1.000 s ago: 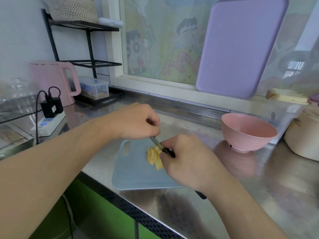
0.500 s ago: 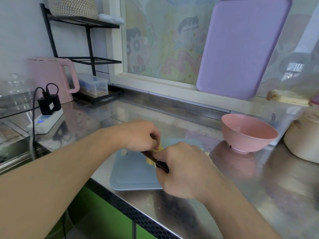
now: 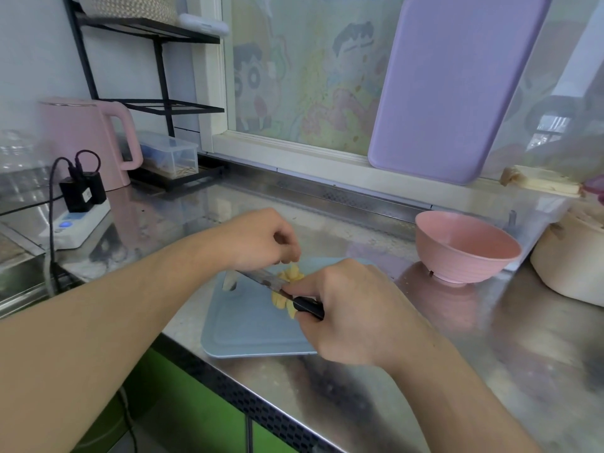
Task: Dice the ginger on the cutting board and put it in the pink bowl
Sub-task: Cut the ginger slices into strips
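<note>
Right hand (image 3: 356, 308) is closed round knife (image 3: 277, 284) handle, blade laid leftward across ginger (image 3: 289, 291) mid cutting board (image 3: 255, 325), prob. to cut. Left hand (image 3: 261, 240) curled, fingertips pinning ginger's far side w/ knuckles clear of edge. Pink bowl (image 3: 467, 246) sits far right, within reach for transfer.

Both bare forearms reach in from the near edge and converge toward the middle. The left hand (image 3: 261, 240) comes from the left side, knuckles up, fingers curled under into a loose claw with the fingertips (image 3: 292, 255) pointing down. The right hand (image 3: 349, 308) lies just beside it on the near right, back of the hand facing up, fingers wrapped tight around a dark handle, thumb along its near side. The 2 hands sit close together without touching.
</note>
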